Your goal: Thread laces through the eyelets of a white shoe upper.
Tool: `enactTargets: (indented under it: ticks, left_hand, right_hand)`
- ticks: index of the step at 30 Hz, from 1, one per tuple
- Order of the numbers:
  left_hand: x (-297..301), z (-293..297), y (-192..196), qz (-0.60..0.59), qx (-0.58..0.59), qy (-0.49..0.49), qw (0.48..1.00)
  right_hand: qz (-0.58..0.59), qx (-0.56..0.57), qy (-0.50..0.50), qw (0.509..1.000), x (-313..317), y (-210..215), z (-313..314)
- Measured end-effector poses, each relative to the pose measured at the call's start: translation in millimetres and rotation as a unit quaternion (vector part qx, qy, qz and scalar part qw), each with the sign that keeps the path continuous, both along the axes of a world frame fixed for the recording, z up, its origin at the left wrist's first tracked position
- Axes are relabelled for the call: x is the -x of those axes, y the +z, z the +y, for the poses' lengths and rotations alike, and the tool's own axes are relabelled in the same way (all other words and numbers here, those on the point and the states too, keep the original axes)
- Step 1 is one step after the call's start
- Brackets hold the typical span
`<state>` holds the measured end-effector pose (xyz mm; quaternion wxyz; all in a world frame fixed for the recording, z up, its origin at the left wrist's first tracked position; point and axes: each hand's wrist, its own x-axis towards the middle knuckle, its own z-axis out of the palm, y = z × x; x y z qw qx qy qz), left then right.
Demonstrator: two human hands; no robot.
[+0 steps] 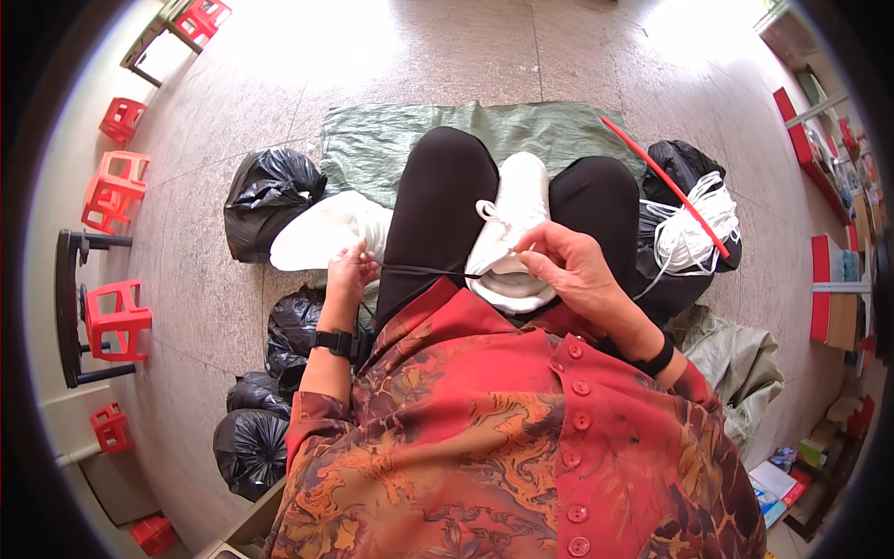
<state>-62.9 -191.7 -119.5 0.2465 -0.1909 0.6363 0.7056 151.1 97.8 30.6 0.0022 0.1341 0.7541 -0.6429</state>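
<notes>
A white lace-up shoe (pixel 521 200) stands between my knees, toe pointing away, with a small white lace bow at its left side. My left hand (pixel 352 270) is closed on the end of a thin black cord (pixel 419 270). The cord runs taut across my left thigh to the shoe's opening, where its far end is lost from sight. Above the shoe's tongue, my right hand (pixel 563 256) has thumb and forefinger in a pinch; what they hold is too small to make out. Just beyond my left hand lies a second white shoe (pixel 326 233).
Black plastic bags (pixel 270 200) sit along my left. At right, a white cord bundle (pixel 698 228) and a red stick (pixel 666 182) rest by another black bag. A green woven sheet (pixel 391 140) covers floor ahead. Red stools (pixel 116 321) line the left wall, shelves (pixel 838 289) the right.
</notes>
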Motion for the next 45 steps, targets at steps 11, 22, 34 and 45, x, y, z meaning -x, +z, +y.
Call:
enactTargets:
  ticks: [11, 22, 34, 45]
  left_hand:
    - [58.8, -47.9, -12.8, 0.188, 0.351, -0.048, 0.916]
    - [-43.9, 24.2, 197.6, 0.570, 0.288, -0.077, 0.765]
    - [-67.9, 64.9, 205.5, 0.562, 0.096, -0.173, 0.803]
    - [-74.2, 53.5, 163.7, 0.512, 0.263, -0.551, 0.604]
  right_hand:
    - [-0.083, 0.099, 0.026, 0.991, -29.6, 23.4, -16.0]
    - [0.251, -0.205, 0.174, 0.930, 6.6, 12.8, -43.2]
    - [0.292, -0.188, 0.140, 0.927, 47.1, 3.4, -77.5]
    - [0.019, 0.446, -0.021, 0.895, -27.4, 2.7, -29.2]
